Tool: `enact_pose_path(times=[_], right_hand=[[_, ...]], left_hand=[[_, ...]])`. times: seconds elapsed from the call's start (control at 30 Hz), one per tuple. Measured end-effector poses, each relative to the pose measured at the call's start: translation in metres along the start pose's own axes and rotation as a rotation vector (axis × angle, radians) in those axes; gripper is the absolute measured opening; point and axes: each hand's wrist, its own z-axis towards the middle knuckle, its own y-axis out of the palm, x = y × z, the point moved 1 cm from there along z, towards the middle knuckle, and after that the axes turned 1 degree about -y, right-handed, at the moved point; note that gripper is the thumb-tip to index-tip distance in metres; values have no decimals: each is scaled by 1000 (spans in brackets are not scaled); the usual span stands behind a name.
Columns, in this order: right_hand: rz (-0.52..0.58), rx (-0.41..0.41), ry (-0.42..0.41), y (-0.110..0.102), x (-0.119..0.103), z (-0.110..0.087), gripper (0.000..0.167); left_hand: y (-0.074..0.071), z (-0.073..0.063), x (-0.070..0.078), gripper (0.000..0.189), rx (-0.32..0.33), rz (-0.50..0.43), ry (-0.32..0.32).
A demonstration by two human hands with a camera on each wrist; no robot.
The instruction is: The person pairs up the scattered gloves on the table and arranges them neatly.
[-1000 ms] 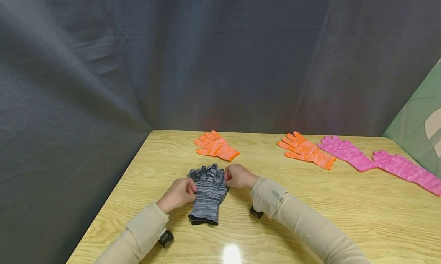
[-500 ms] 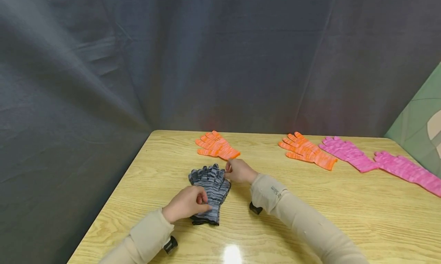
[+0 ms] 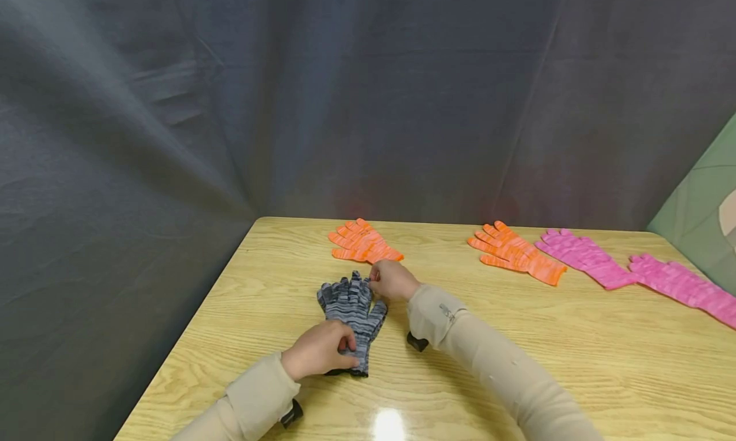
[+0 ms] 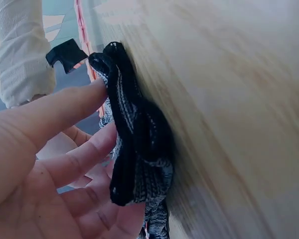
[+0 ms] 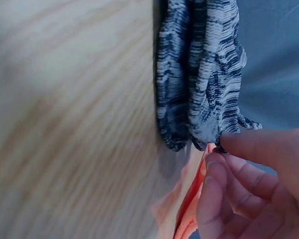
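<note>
Two grey-and-black knit gloves lie stacked on the table, the upper glove (image 3: 347, 307) with its fingers pointing away from me. My right hand (image 3: 393, 280) pinches a fingertip of the upper glove (image 5: 224, 74) between thumb and forefinger, at the far right of the stack. Across the cuff end lies my left hand (image 3: 323, 348), its thumb and forefinger apart. The left wrist view shows its fingers (image 4: 84, 154) touching the black-edged cuff (image 4: 134, 129), fairly straight and not closed round it. Part of the cuff is hidden under that hand in the head view.
An orange glove (image 3: 365, 241) lies just beyond my right hand. Farther right are another orange glove (image 3: 517, 254) and two pink gloves (image 3: 586, 257), laid in a row. Dark curtain (image 3: 402, 108) hangs behind the wooden table (image 3: 276, 249).
My left hand has slid from the glove's left side down onto its cuff. The right hand has moved slightly up and left along the fingers, and the upper glove's thumb now shows spread out.
</note>
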Motion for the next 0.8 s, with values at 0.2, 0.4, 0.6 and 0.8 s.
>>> enact_pose_path(times=[0.2,0.4,0.6,0.8], right_hand=[[-41,6,13,5,2,7,17],[-67,-7,34,4,0,9,13],[-14,-48,-17,-6,-9,9,15],[-35,-49,-37,-5,-17,13,8]], left_hand=[[1,0,0,16,2,-3,-2],[2,0,0,16,-5,-8,-11],[2,0,0,16,-2,-4,-10],[1,0,0,16,-11,-4,-18]])
